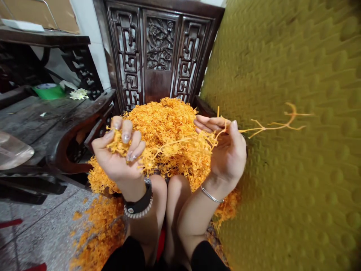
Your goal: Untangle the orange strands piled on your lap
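My left hand (118, 150) is closed around the clustered end of a branching orange-yellow plastic-looking strand (180, 140), with small star-shaped pieces showing between the fingers. From there the strand runs across to my right hand (225, 146), whose thumb and fingers close on it. Its bare forked tip (278, 126) sticks out to the right beyond that thumb. Behind and below both hands rises a large heap of the same orange pieces (163, 116), its lower front partly hidden by my hands and knees.
A carved dark wooden chair back (159, 84) stands behind the heap. On the left, a dark wooden seat (31, 120) bears a green tape roll (49, 91) and a pale flower-like cluster (79, 94). A textured olive-yellow surface (293, 180) fills the right side. More orange pieces (98, 229) lie on the floor.
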Tool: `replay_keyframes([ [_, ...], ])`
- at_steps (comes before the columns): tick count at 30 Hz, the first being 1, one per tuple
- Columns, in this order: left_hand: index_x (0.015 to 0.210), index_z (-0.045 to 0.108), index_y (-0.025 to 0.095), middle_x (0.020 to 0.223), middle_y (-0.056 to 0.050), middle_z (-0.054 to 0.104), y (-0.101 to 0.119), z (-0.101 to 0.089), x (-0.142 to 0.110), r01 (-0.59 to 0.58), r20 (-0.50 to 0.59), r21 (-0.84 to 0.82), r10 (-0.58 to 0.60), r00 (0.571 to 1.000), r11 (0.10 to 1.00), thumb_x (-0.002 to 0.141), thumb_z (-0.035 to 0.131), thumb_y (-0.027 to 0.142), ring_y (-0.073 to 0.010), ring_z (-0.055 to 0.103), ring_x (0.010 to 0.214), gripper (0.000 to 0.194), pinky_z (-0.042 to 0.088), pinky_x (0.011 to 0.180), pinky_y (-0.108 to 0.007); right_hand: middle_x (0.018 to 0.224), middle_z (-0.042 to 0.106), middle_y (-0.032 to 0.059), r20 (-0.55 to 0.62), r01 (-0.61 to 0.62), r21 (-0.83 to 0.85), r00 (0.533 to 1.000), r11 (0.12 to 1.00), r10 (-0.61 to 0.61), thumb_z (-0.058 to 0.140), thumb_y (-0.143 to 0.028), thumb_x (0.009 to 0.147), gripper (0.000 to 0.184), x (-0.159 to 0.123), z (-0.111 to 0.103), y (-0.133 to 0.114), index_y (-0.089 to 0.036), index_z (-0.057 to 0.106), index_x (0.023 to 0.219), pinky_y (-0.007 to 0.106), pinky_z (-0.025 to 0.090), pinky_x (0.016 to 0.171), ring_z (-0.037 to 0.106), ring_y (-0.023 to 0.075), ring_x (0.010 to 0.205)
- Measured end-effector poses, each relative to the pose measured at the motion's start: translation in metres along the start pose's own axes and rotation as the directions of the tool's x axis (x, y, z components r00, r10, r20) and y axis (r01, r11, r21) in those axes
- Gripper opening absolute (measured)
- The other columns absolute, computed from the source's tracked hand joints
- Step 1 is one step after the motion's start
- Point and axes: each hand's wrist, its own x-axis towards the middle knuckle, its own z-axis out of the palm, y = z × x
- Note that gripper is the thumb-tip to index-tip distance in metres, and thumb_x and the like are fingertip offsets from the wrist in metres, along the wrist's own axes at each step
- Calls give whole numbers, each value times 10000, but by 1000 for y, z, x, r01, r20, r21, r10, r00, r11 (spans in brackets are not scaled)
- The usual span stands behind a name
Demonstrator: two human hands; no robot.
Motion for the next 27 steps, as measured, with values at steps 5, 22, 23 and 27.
replay_keyframes([
  [5, 756, 509, 195, 556, 56, 389, 21, -12, -14, -292, -144, 86, 302, 942, 952, 774, 391, 205, -41, 243, 394, 120, 281, 340, -183, 1068, 681, 43, 68, -67, 39, 996, 997, 64, 375, -501, 882, 378, 1, 2, -1, -252, 587, 1071, 433, 467, 938, 612, 199, 1069],
  [22, 614, 487, 177, 562, 23, 395, -49, 14, -6, -129, 210, 606, -2, 978, 785, 804, 503, 492, -64, 347, 458, 368, 253, 373, -206, 1243, 583, -2, 83, 37, -54, 996, 998, -33, 258, -388, 941, 364, -8, 25, -6, -345, 433, 1256, 406, 351, 1069, 511, 156, 1211],
  [23, 606, 484, 176, 554, 26, 392, -52, 15, -6, -153, 249, 668, -24, 968, 728, 798, 534, 495, -71, 360, 489, 376, 284, 417, -213, 1225, 595, 1, 89, 27, -77, 996, 997, -20, 267, -382, 940, 363, -9, 27, -7, -343, 430, 1261, 406, 359, 1059, 522, 160, 1199],
  [27, 666, 533, 183, 562, 37, 421, -54, 19, -7, -210, 312, 736, -47, 949, 643, 830, 561, 370, -76, 373, 509, 250, 325, 495, -227, 1087, 652, 14, 75, -24, -136, 997, 990, 34, 287, -422, 930, 383, -11, 29, -3, -357, 375, 1298, 405, 421, 978, 587, 172, 1098],
])
